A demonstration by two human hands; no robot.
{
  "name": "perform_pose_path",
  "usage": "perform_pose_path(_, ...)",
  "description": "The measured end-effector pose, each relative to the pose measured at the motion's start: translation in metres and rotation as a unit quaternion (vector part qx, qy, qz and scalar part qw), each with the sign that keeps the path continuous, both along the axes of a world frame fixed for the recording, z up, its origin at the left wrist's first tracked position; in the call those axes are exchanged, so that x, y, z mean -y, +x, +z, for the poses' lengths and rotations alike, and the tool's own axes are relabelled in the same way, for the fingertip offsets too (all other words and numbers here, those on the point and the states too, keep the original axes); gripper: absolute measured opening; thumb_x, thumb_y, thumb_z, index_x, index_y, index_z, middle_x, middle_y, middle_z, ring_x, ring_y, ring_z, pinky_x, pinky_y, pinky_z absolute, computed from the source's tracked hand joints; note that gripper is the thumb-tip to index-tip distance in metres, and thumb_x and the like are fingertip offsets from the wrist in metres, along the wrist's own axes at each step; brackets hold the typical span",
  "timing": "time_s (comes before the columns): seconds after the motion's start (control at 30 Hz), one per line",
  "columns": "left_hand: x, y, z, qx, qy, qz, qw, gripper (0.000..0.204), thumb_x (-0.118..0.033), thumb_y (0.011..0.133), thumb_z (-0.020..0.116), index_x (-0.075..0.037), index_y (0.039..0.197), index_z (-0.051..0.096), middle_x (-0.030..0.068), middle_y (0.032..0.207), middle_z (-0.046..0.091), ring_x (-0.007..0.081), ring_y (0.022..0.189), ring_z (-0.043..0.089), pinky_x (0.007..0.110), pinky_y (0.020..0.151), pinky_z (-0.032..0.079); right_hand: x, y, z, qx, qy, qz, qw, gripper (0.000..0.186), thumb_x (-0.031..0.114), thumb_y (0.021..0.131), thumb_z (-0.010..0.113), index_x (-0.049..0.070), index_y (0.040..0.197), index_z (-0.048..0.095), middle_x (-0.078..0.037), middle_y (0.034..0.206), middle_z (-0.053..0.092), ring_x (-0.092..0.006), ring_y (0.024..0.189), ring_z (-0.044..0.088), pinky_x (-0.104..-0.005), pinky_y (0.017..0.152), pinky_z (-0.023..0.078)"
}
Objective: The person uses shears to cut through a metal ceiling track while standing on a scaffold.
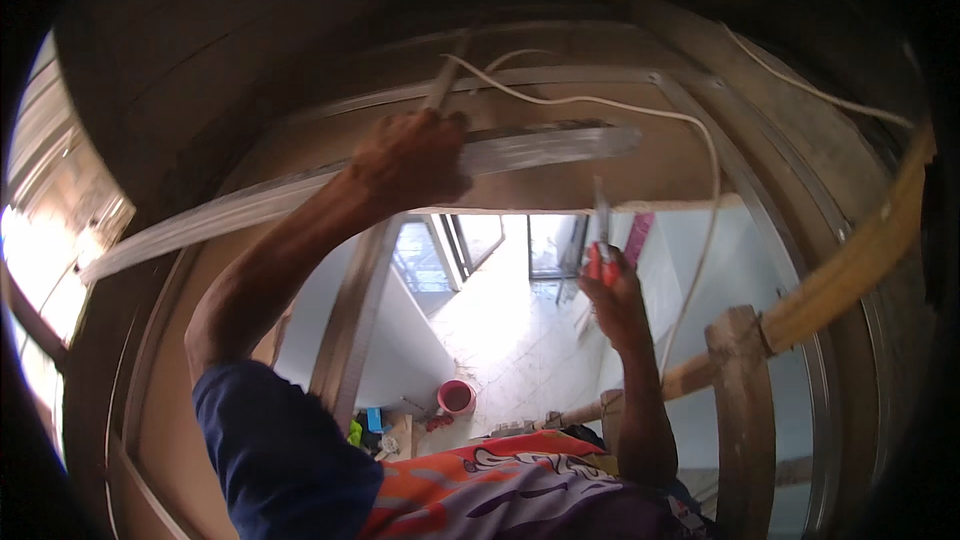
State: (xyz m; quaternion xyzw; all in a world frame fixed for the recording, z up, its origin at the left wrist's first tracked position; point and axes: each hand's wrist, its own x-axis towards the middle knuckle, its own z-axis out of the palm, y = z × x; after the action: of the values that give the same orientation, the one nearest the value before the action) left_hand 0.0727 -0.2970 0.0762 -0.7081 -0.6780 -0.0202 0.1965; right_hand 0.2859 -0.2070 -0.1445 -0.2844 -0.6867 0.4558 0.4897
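Note:
My left hand [412,162] is closed around a long silvery metal channel [545,148]. The channel runs slantwise from the bright opening on the left to just past the middle. A narrow strip [447,80] rises behind my knuckles; whether I hold that too, I cannot make out. Lower and to the right, my right hand [615,300] grips a red-handled tool [603,262]. Its thin grey blade points up towards the channel's free end without touching it. The tool's exact kind is too blurred to tell.
A white cable [620,105] loops over the brown panel and hangs down at right. Wooden poles [740,370] stand and slant at the right; a beam [350,320] is left of centre. Far below lie a tiled floor [500,330] and a red bucket [457,397].

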Motion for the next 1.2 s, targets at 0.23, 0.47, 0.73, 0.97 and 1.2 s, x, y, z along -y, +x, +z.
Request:
perform_pose_path(0.23, -0.015, 0.003, -0.006, -0.034, 0.049, 0.010, 0.998, 0.024, -0.005, 0.065, 0.057, 0.008, 0.086, 0.057, 0.0255, 0.068, 0.062, 0.0306, 0.060, 0.066, 0.038, 0.054, 0.056, 0.005, -0.006, 0.033, 0.130, -0.036, 0.019, 0.991, 0.028, 0.018, 0.076, 0.061, 0.000, 0.095, 0.052, -0.005, 0.076, 0.055, -0.0142, 0.066, 0.051, -0.0290, 0.060, 0.043)
perform_pose_path(0.47, -0.013, 0.014, -0.008, -0.083, 0.080, 0.005, 0.993, 0.024, -0.004, 0.065, 0.060, 0.010, 0.084, 0.057, 0.0242, 0.062, 0.061, 0.0283, 0.053, 0.065, 0.036, 0.050, 0.055, -0.005, -0.030, 0.030, 0.043, -0.044, 0.101, 0.993, 0.027, 0.021, 0.076, 0.059, 0.001, 0.092, 0.051, -0.004, 0.072, 0.053, -0.0101, 0.063, 0.049, -0.0265, 0.056, 0.041)
perform_pose_path(0.73, -0.012, 0.014, -0.010, -0.099, 0.099, -0.001, 0.990, 0.017, -0.005, 0.068, 0.056, 0.007, 0.081, 0.054, 0.0209, 0.060, 0.061, 0.0291, 0.052, 0.064, 0.038, 0.047, 0.054, -0.004, -0.036, 0.033, 0.062, -0.056, 0.093, 0.992, 0.024, 0.021, 0.076, 0.059, 0.002, 0.089, 0.050, -0.003, 0.068, 0.051, -0.0096, 0.059, 0.047, -0.0274, 0.053, 0.040)
perform_pose_path(0.97, -0.008, 0.016, -0.007, -0.088, 0.122, -0.038, 0.988, 0.011, -0.002, 0.070, 0.052, 0.005, 0.079, 0.053, 0.0208, 0.061, 0.060, 0.0307, 0.052, 0.064, 0.038, 0.047, 0.053, 0.000, -0.050, 0.029, 0.024, -0.024, 0.069, 0.997, 0.018, 0.018, 0.082, 0.057, 0.003, 0.087, 0.050, 0.000, 0.062, 0.048, -0.0074, 0.053, 0.044, -0.0258, 0.048, 0.039)
perform_pose_path(1.2, -0.022, 0.007, -0.015, -0.090, 0.086, -0.059, 0.990, 0.011, -0.005, 0.074, 0.052, 0.004, 0.081, 0.054, 0.0170, 0.061, 0.060, 0.0273, 0.051, 0.063, 0.036, 0.044, 0.052, -0.008, -0.056, 0.017, 0.028, -0.031, 0.048, 0.998, 0.020, 0.018, 0.085, 0.055, 0.000, 0.090, 0.052, -0.012, 0.073, 0.055, -0.0197, 0.066, 0.053, -0.0324, 0.059, 0.042)
